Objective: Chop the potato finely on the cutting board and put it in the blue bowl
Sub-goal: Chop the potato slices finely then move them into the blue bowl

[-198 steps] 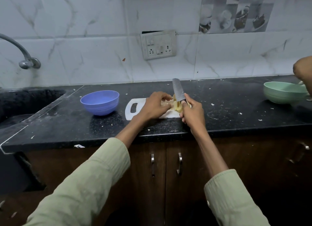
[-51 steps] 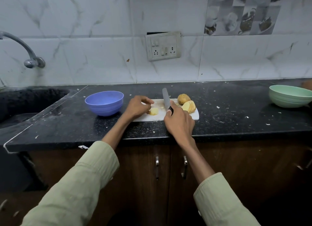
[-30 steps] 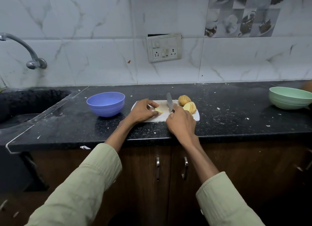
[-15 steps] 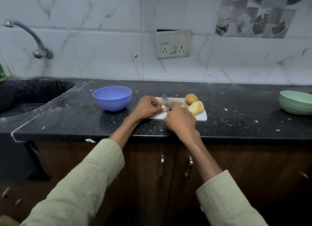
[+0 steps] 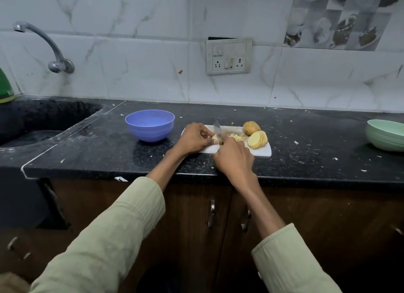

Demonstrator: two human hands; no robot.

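**Inspector:** As the head view shows it, the white cutting board (image 5: pixel 263 151) lies flat on the black desk (image 5: pixel 306 152), near its front edge. The left hand (image 5: pixel 193 138) has its fingers curled down over a small potato piece (image 5: pixel 215 138) and pins it to the board. The right hand (image 5: pixel 232 159) is closed round the handle of the knife (image 5: pixel 217 129); the handle itself is hidden under that hand. Only the blade shows, tip pointing away from the person, just beside the left fingertips.

**Clerk:** And the rest of the potato?

**Inspector:** Small chopped bits (image 5: pixel 236 137) sit on the board right of the blade. Further right, a fanned stack of potato slices (image 5: pixel 258 139) leans on the board, and an unpeeled potato end (image 5: pixel 251 127) stands just behind it.

**Clerk:** The blue bowl?

**Inspector:** The blue bowl (image 5: pixel 150 125) stands upright on the desk left of the board, apart from it. No potato shows inside.

**Clerk:** Anything else noted?

**Inspector:** A green bowl (image 5: pixel 385 135) at the far right edge, a sink (image 5: pixel 43 122) on the left with a tap (image 5: pixel 47 45) above, and a switch socket (image 5: pixel 228 56) on the tiled wall. Pale scraps are scattered over the desk.
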